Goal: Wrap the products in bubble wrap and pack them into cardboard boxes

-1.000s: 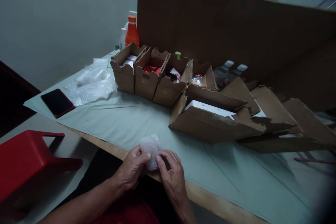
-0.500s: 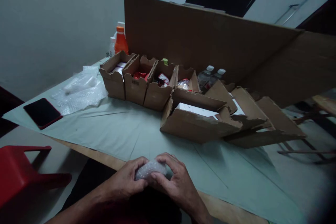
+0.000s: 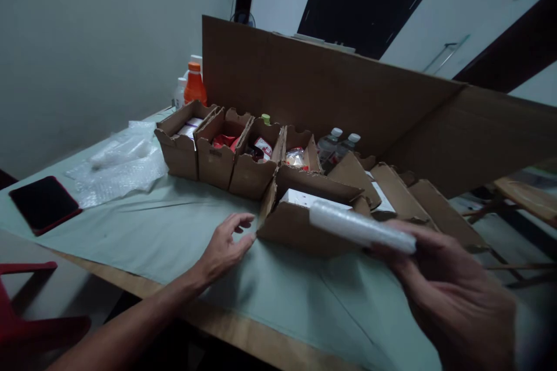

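Note:
My right hand (image 3: 452, 287) grips one end of a long bundle in bubble wrap (image 3: 359, 227) and holds it up before the front cardboard bin (image 3: 291, 232). The wrap hides what is inside, if anything. In that bin lies a white box (image 3: 298, 198), its lower part out of sight. My left hand (image 3: 226, 246) is over the cloth by the bin's left corner, thumb and fingers apart, holding nothing. Whether its fingertips touch the bin I cannot tell.
Several cardboard bins (image 3: 215, 168) stand behind, with packets inside. Bubble wrap sheets (image 3: 117, 171) and a dark tablet or phone (image 3: 43, 203) lie left. An orange bottle (image 3: 195, 87) and clear bottles (image 3: 328, 145) stand before a cardboard panel (image 3: 304, 81). A red stool (image 3: 26, 324) is lower left.
Both hands held the wrapped bundle low at the table edge. My left hand has let go and moved forward; my right hand has carried the bundle up and to the right. The view has shifted.

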A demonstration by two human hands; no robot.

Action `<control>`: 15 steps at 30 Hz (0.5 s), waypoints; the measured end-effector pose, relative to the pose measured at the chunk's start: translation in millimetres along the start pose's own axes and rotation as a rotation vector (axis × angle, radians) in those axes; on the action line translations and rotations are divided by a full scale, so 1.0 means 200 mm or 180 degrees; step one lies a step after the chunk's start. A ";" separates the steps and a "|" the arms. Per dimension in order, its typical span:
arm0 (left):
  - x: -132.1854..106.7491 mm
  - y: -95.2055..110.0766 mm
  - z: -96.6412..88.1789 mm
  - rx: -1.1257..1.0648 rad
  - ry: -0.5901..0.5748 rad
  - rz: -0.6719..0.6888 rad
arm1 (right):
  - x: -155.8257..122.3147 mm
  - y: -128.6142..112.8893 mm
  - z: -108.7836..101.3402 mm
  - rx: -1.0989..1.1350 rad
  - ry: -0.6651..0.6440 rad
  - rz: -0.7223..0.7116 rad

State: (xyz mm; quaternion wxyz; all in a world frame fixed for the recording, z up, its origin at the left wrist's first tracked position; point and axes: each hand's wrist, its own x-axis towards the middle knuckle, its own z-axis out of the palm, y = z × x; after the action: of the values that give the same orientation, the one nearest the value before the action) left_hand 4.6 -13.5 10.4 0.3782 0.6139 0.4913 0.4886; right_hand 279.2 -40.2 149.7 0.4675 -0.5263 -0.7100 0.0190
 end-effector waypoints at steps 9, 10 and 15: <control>0.04 -0.29 0.22 0.0410 0.0169 0.0209 | 0.48 0.06 0.39 -0.0924 -0.1255 -0.2180; 0.03 -0.29 0.22 0.0466 0.0143 0.0252 | 0.50 0.05 0.41 -0.1053 -0.1390 -0.2329; 0.03 -0.29 0.22 0.0387 0.0133 0.0075 | 0.59 0.00 0.35 -0.1298 -0.1501 -0.2660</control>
State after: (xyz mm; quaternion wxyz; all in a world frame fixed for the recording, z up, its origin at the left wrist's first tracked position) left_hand 34.5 6.7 -53.9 0.3242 0.6311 0.5206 0.4750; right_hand 231.3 83.2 186.7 0.1506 -0.2598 -0.9348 -0.1898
